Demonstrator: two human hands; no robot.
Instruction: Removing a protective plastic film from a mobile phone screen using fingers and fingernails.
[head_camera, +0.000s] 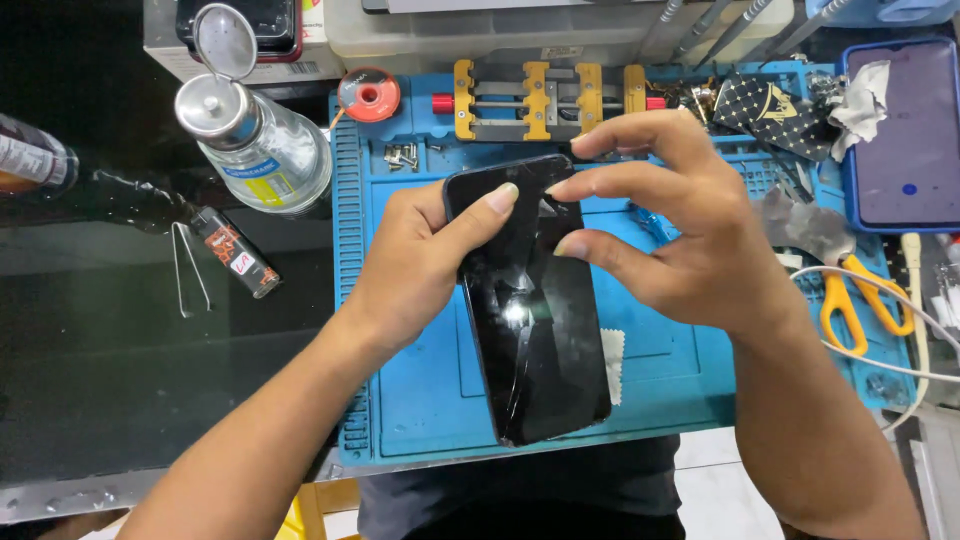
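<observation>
We see a black phone (530, 320) held at the centre of the frame, tilted with its top toward the upper left and its lower end over the blue work mat (430, 390). Its glass shows cracks near the lower left corner. The left hand (420, 260) is clamped on the phone's upper left edge, thumb lying across the top of the glass. The right hand (660, 230) comes in from the right with its fingers (590, 185) curled together at the phone's upper right corner, touching the glass and edge there; whether it pinches something small we cannot tell.

Above the hands, at the mat's top edge, sits a yellow and grey clamp fixture (540, 98), with a small red spool (369, 95) just to its left and a few screws (402, 155) below that. In the upper left a clear glass dispenser bottle (262, 145) stands on the dark table (150, 380), its lid flipped open. Orange scissors (860, 300) lie at the right edge, below a second phone in a blue case (905, 135).
</observation>
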